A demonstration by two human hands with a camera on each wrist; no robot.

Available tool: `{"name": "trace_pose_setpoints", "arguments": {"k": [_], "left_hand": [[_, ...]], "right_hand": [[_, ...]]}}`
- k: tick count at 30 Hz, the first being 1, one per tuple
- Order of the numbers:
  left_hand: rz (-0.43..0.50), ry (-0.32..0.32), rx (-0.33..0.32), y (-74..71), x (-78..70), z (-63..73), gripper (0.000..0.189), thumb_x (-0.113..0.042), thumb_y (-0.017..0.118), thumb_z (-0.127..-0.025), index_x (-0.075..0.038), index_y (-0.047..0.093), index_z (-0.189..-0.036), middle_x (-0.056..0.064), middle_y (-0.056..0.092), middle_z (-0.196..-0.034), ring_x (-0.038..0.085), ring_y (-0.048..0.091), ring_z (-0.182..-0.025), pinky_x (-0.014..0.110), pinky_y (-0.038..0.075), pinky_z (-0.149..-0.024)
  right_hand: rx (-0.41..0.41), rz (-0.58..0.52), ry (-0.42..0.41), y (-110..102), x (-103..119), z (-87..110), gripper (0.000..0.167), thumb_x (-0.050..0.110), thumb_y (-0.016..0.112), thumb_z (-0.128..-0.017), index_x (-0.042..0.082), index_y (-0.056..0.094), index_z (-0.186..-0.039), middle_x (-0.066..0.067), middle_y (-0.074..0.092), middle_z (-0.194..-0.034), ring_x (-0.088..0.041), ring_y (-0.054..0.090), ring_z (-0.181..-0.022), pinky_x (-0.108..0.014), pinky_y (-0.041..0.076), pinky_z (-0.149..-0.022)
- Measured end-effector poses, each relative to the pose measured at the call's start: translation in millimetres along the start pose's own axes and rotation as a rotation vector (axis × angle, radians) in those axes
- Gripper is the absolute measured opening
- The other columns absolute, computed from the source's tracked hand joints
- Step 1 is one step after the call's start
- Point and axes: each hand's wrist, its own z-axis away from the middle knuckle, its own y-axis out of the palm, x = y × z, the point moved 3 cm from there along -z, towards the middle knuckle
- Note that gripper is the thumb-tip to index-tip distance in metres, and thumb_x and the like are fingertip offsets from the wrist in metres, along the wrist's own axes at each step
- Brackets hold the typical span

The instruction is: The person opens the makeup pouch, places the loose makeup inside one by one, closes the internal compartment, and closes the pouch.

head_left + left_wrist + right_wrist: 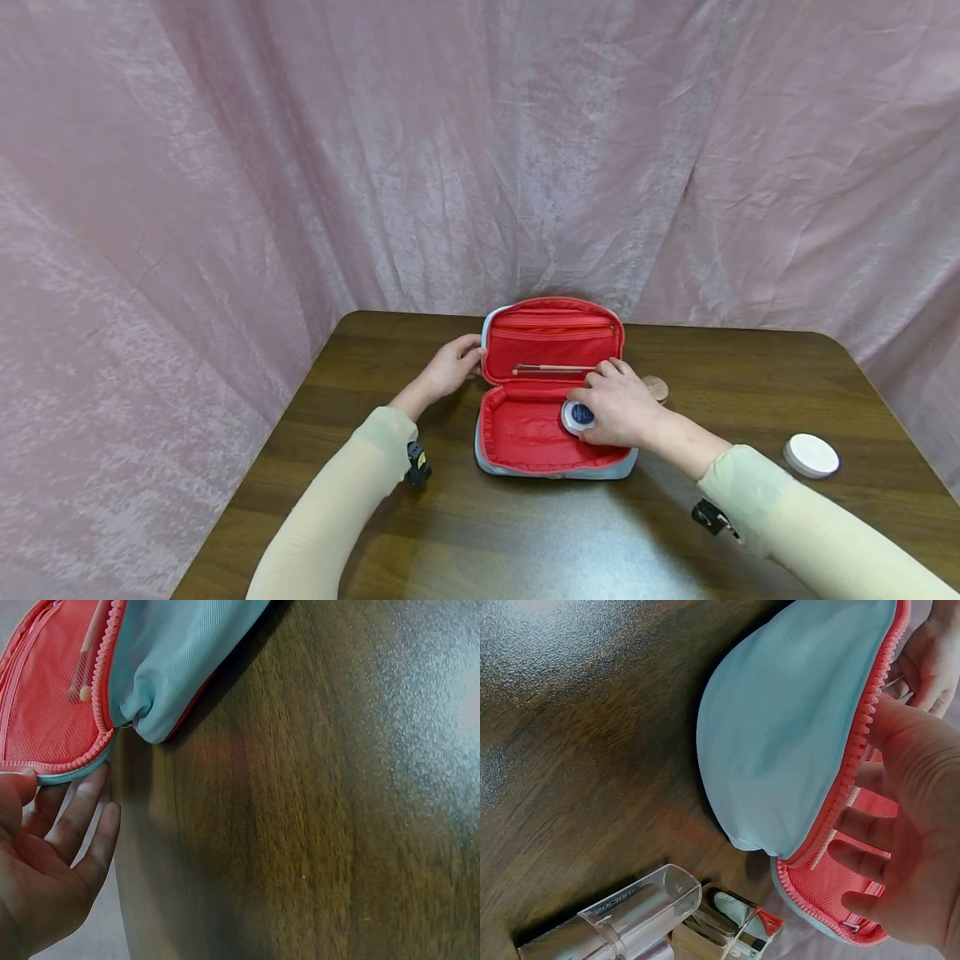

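Observation:
A light blue cosmetic bag [525, 471] with red lining lies unzipped on the table, its lid raised at the back. My left hand [452, 365] holds the lid's left edge; in the left wrist view the thumb is in front of the rim and the fingers [75, 817] are behind. Low inside the bag's right half, my right hand [618, 406] grips a round white container [577, 417] with a dark blue label. That container is hidden in the right wrist view, where the fingers [862, 862] reach over the zipper edge. Slim makeup brushes [551, 367] sit in the lid's mesh pocket.
A round white jar [812, 456] stands at the table's right. Beside the bag's right side, a round beige-topped item [656, 389] shows behind my right wrist. The right wrist view has a clear-capped tube [641, 907] and a gold-and-clear bottle [735, 922]. Pink curtains [480, 150] hang behind the table.

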Motion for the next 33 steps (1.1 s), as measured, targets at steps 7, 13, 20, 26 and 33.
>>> {"name": "trace_pose_setpoints", "arguments": {"k": [7,13,20,26,33], "left_hand": [[0.028,0.009,0.005,1.7,1.2,-1.8,0.033,-0.018,0.052,-0.109,-0.002,0.056,-0.138,0.019,0.066,-0.114,0.035,0.068,-0.1,0.056,0.053,-0.096],[0.032,-0.001,-0.005,0.8,1.9,-1.2,0.032,-0.017,0.052,-0.109,-0.003,0.056,-0.137,0.016,0.067,-0.112,0.03,0.069,-0.098,0.053,0.054,-0.095],[0.009,-0.006,-0.014,1.0,1.2,0.1,0.031,-0.017,0.053,-0.109,-0.005,0.058,-0.136,0.012,0.067,-0.108,0.023,0.069,-0.092,0.05,0.056,-0.093],[0.013,-0.007,-0.016,1.6,3.5,0.4,0.031,-0.018,0.053,-0.108,-0.006,0.059,-0.136,0.01,0.068,-0.108,0.021,0.069,-0.091,0.05,0.056,-0.093],[0.022,0.009,-0.012,1.3,3.4,-0.5,0.031,-0.017,0.053,-0.108,-0.004,0.058,-0.136,0.013,0.068,-0.109,0.023,0.069,-0.092,0.054,0.054,-0.094]], "right_hand": [[0.047,0.014,0.011,-0.4,1.1,-0.9,0.047,0.044,0.086,-0.074,0.019,0.077,-0.112,-0.004,0.061,-0.09,-0.029,0.052,-0.099,-0.059,0.041,-0.1],[0.106,0.026,0.017,1.0,3.3,-1.9,0.051,0.043,0.085,-0.076,0.016,0.076,-0.118,-0.006,0.062,-0.096,-0.03,0.052,-0.101,-0.058,0.041,-0.1],[0.096,0.008,0.033,2.2,2.8,1.7,0.053,0.043,0.084,-0.076,0.016,0.075,-0.121,-0.006,0.062,-0.096,-0.03,0.052,-0.101,-0.058,0.041,-0.1],[0.075,-0.057,0.061,-4.0,0.3,6.0,0.058,0.046,0.084,-0.074,0.016,0.073,-0.123,-0.005,0.063,-0.101,-0.03,0.051,-0.103,-0.056,0.041,-0.098],[-0.01,-0.107,0.091,-23.7,-10.1,9.5,0.065,0.043,0.085,-0.076,0.015,0.069,-0.133,-0.007,0.064,-0.113,-0.034,0.051,-0.113,-0.058,0.036,-0.105]]}}
